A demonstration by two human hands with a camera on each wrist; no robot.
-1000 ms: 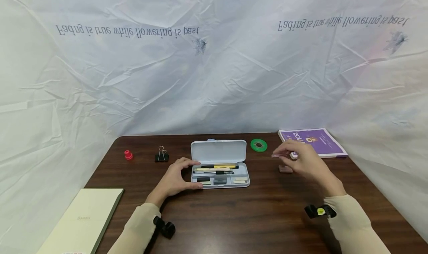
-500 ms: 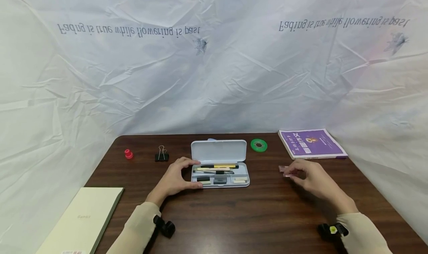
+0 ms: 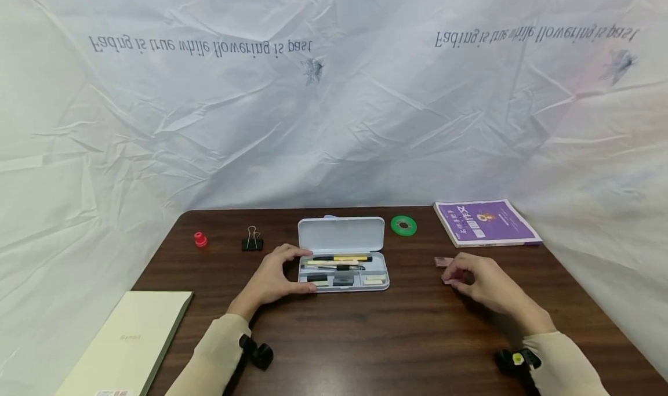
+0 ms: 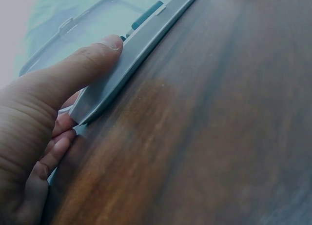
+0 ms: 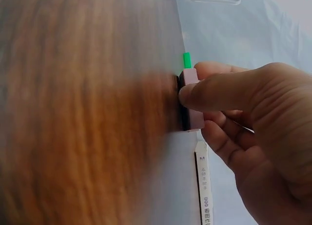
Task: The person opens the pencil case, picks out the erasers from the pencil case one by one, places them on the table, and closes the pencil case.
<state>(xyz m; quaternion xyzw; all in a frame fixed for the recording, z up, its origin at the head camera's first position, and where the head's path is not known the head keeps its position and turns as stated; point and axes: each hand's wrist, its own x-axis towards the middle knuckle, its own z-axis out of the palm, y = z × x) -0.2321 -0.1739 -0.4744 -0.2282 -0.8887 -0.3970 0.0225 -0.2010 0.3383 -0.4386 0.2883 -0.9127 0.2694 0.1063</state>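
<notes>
An open grey pencil case (image 3: 342, 280) lies mid-table with pens and small erasers in its tray and its lid (image 3: 341, 235) laid back. My left hand (image 3: 294, 271) grips the case's left end; in the left wrist view its thumb (image 4: 92, 64) presses the case's front edge (image 4: 141, 44). Right of the case, my right hand (image 3: 459, 277) pinches a small pink block (image 3: 447, 280) low over the table, seen close in the right wrist view as the pink block (image 5: 192, 100) between thumb and fingers. A second pink piece (image 3: 443, 261) lies just behind it.
A green tape roll (image 3: 404, 226) and a purple book (image 3: 486, 222) lie at the back right. A black binder clip (image 3: 253, 242) and a red cap (image 3: 200, 240) sit at the back left. A pale green notebook (image 3: 125, 344) lies front left. A white sheet hangs behind the brown table (image 3: 391, 338).
My right hand has come down and toward me from in front of the purple book, carrying the pink block to just above the table. The left hand has stayed on the case.
</notes>
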